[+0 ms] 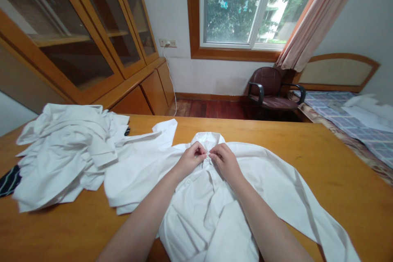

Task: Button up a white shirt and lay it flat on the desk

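A white shirt lies spread front-up on the wooden table, collar away from me and sleeves out to both sides. My left hand and my right hand meet just below the collar. Both pinch the shirt's front opening at the top button, fingers closed on the fabric. My forearms lie over the shirt's body.
A heap of white shirts sits on the table's left, with a dark striped piece at its edge. Beyond the table are a brown armchair, a bed, glass-door wooden cabinets and a window.
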The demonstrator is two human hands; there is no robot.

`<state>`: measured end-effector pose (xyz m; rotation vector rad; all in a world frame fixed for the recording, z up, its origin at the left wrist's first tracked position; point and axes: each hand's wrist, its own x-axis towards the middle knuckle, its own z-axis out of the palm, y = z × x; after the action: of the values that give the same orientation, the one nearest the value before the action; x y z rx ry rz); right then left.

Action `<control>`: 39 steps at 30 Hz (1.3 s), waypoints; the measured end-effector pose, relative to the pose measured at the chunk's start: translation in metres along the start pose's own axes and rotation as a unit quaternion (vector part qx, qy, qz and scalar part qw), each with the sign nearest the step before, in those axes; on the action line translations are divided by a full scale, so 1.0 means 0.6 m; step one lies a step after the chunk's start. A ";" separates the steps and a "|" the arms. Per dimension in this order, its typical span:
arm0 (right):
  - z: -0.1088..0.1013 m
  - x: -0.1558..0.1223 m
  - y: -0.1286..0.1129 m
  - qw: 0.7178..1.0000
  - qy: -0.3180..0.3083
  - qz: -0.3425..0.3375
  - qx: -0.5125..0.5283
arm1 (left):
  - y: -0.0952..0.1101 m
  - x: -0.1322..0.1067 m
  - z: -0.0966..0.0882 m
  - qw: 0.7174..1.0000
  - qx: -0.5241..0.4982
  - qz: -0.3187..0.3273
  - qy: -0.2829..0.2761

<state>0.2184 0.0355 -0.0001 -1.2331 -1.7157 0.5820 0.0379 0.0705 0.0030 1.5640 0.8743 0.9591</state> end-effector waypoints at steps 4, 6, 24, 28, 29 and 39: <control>0.000 -0.002 -0.007 0.999 0.028 0.010 0.018 | -0.003 0.000 0.000 0.999 -0.002 -0.024 0.023; -0.002 -0.004 -0.011 1.000 0.025 0.002 0.014 | -0.002 0.001 0.001 0.999 0.006 -0.035 0.036; -0.009 -0.005 -0.009 0.996 -0.038 -0.027 -0.078 | 0.005 0.006 -0.008 0.996 -0.025 -0.070 0.040; -0.007 -0.006 -0.008 0.994 -0.024 -0.032 -0.103 | 0.005 0.006 -0.008 0.998 -0.043 -0.052 0.016; -0.007 -0.006 -0.008 0.994 -0.023 -0.033 -0.106 | 0.005 0.005 -0.008 0.998 -0.047 -0.049 0.011; -0.006 -0.006 -0.018 0.997 -0.027 -0.014 -0.072 | 0.007 0.005 -0.008 0.996 -0.054 -0.067 0.015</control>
<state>0.2169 0.0275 0.0087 -1.3022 -1.8426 0.4867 0.0352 0.0743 0.0082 1.3845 0.9213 0.9207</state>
